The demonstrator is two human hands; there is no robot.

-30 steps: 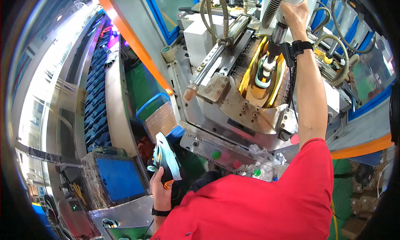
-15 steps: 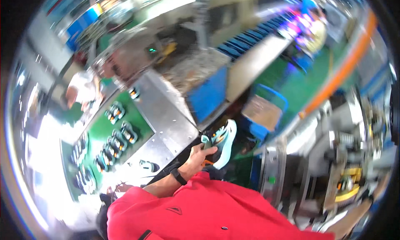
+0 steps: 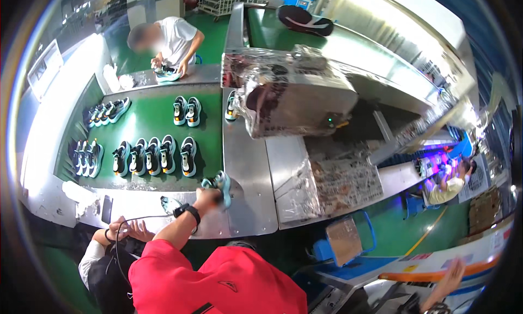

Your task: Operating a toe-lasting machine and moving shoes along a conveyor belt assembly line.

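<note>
My left hand point(image 3: 208, 199), a dark band on its wrist, grips a pale teal and black sports shoe point(image 3: 225, 184) over the metal table rim point(image 3: 248, 205). The fingers are partly blurred. Far to the right, my right hand point(image 3: 451, 277) is raised beside an orange-edged machine, fingers stretched out and nothing visible in it. Close by my left forearm, a pale teal shoe point(image 3: 170, 205) lies on the rim. Past it, several black and teal shoes point(image 3: 152, 156) stand in rows on the green belt point(image 3: 210, 134).
At left, a co-worker's hands point(image 3: 128, 229) are at the rim near a dark phone-like slab point(image 3: 107, 209). Across the belt, a person point(image 3: 174, 44) handles another shoe. A plastic-wrapped machine point(image 3: 299, 99) stands beyond the rim. A blue-framed chair point(image 3: 344, 240) is to the right.
The view has swung right and steadied, so the belt sits more central. My left hand, still holding the shoe, has come over the metal rim. My right hand now shows.
</note>
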